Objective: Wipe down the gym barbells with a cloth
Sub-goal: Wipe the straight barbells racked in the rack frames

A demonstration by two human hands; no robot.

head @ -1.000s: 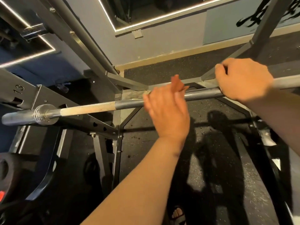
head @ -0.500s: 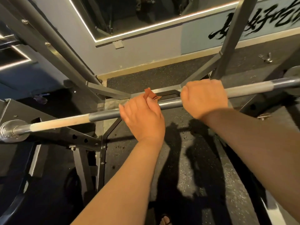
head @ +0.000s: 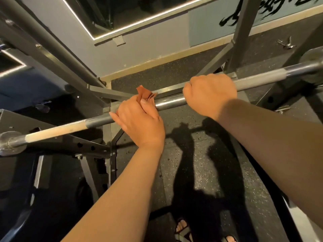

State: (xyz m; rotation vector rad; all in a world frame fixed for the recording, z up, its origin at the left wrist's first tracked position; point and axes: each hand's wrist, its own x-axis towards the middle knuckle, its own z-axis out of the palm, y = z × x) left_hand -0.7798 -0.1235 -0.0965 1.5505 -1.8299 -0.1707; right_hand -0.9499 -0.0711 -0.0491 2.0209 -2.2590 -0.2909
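While right hand [head: 210, 96] grips barbell [head: 170, 102], left hand [head: 140, 122] holds cloth [head: 144, 93] round it — fingers [head: 125, 110] curled.

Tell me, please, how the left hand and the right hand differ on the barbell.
The left hand holds a reddish-brown cloth against the barbell; the right hand grips bare steel. The left hand sits lower in view, toward the bar's pale section; the right hand sits higher, toward the matte grey stretch. Both are curled over the same bar.
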